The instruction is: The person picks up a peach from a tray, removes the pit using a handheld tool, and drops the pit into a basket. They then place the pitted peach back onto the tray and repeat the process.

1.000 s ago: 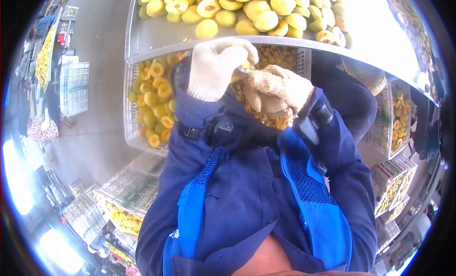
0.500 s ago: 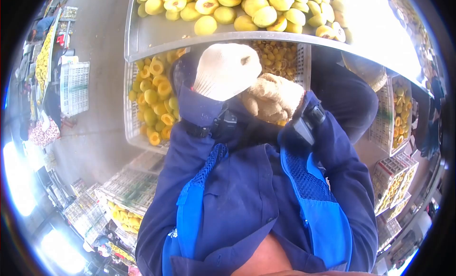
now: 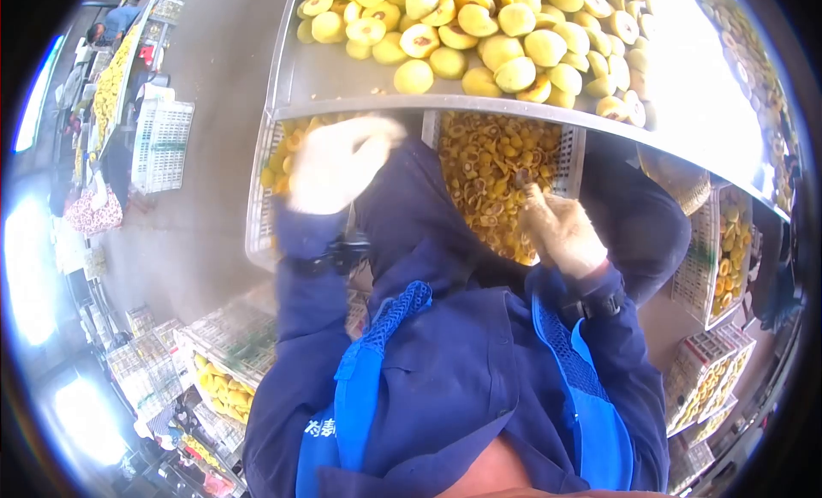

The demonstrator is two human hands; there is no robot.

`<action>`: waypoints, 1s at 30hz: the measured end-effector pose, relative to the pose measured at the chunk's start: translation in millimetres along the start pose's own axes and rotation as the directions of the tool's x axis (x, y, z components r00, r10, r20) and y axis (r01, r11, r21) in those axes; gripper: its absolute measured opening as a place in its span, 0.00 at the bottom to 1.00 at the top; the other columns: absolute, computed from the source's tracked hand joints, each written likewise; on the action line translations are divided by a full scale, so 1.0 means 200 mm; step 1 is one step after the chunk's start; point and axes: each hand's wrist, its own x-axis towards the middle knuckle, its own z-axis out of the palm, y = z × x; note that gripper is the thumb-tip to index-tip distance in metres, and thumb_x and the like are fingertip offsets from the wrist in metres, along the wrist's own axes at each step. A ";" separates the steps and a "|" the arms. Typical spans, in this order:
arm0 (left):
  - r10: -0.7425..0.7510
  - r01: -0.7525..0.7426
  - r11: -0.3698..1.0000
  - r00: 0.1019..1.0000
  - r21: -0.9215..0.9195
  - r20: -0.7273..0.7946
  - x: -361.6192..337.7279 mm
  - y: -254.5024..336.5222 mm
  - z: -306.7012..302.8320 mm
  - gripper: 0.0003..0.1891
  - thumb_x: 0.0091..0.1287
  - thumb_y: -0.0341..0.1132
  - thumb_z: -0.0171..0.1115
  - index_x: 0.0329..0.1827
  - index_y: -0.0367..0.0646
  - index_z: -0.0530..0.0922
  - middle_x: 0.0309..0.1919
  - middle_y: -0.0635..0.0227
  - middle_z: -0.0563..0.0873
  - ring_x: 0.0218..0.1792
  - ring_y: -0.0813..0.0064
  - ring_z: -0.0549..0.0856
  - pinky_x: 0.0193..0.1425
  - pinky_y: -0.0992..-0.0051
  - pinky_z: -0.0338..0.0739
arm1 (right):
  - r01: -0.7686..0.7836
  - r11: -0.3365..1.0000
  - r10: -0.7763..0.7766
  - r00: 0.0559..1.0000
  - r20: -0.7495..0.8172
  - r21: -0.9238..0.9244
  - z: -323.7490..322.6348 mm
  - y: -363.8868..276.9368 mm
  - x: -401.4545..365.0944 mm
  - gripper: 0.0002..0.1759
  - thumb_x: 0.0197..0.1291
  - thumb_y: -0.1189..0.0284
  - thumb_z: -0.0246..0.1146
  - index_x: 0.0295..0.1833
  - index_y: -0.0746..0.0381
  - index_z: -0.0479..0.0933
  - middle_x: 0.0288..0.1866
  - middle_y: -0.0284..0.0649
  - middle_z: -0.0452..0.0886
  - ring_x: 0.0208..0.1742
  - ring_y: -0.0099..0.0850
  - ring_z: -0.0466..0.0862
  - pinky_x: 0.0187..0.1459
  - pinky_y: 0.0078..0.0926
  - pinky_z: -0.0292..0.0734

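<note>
My left hand (image 3: 338,166), in a white knitted glove, is over the left crate (image 3: 259,228) of pitted yellow peach halves (image 3: 281,168). It is smeared by motion, so its fingers and anything in them cannot be made out. In a tan, stained glove, my right hand (image 3: 569,234) is closed above the middle crate (image 3: 431,128), which holds cut peach scraps and pits (image 3: 492,177). Something small and dark seems to stick out by its fingertips, too indistinct to name. Halved yellow peaches (image 3: 514,74) lie heaped on the metal table (image 3: 334,87) ahead of both hands.
The table's metal edge (image 3: 402,107) runs just beyond my hands. More crates of peaches stand at the right (image 3: 715,250) and lower left (image 3: 227,352). A white crate (image 3: 163,143) and a person (image 3: 116,23) are across the floor at the left.
My hands were together in front of me and have parted. The left moved left over the crate of halves; the right moved right and down, uncovering the scrap crate. The view shifted slightly.
</note>
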 end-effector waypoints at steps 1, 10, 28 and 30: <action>0.250 -0.183 0.743 0.968 0.643 -0.013 0.00 -0.15 -0.09 0.14 0.78 0.37 0.65 0.57 0.39 0.92 0.49 0.56 0.97 0.51 0.66 0.96 0.58 0.67 0.89 | 0.018 0.999 -0.020 0.998 -0.064 -0.030 -0.02 0.03 0.02 0.31 0.88 0.48 0.58 0.46 0.65 0.89 0.20 0.35 0.76 0.23 0.24 0.77 0.29 0.32 0.74; -0.022 0.078 0.746 0.995 0.661 -0.094 0.75 -0.18 0.25 0.21 0.76 0.50 0.68 0.61 0.43 0.88 0.45 0.51 0.95 0.46 0.59 0.93 0.55 0.63 0.87 | 0.280 0.944 -0.285 0.958 -0.008 -0.176 0.15 0.03 0.06 0.29 0.87 0.51 0.60 0.51 0.69 0.89 0.35 0.50 0.92 0.36 0.32 0.88 0.46 0.38 0.84; -0.095 -0.067 -0.042 0.993 -0.997 -0.063 0.18 0.28 0.40 0.20 0.73 0.39 0.56 0.58 0.32 0.83 0.56 0.43 0.89 0.55 0.43 0.90 0.61 0.50 0.89 | 0.312 0.878 -0.325 0.945 -0.026 0.363 0.29 -0.35 0.01 0.21 0.85 0.57 0.65 0.49 0.67 0.87 0.28 0.38 0.86 0.26 0.24 0.83 0.29 0.32 0.76; -0.162 -0.090 0.006 0.983 -0.996 -0.090 0.15 0.34 0.43 0.17 0.72 0.36 0.56 0.56 0.33 0.82 0.55 0.43 0.89 0.53 0.44 0.91 0.58 0.51 0.90 | 0.385 0.880 -0.372 0.923 -0.100 0.279 0.32 -0.35 0.02 0.23 0.85 0.56 0.65 0.50 0.68 0.87 0.30 0.45 0.89 0.30 0.30 0.86 0.35 0.38 0.80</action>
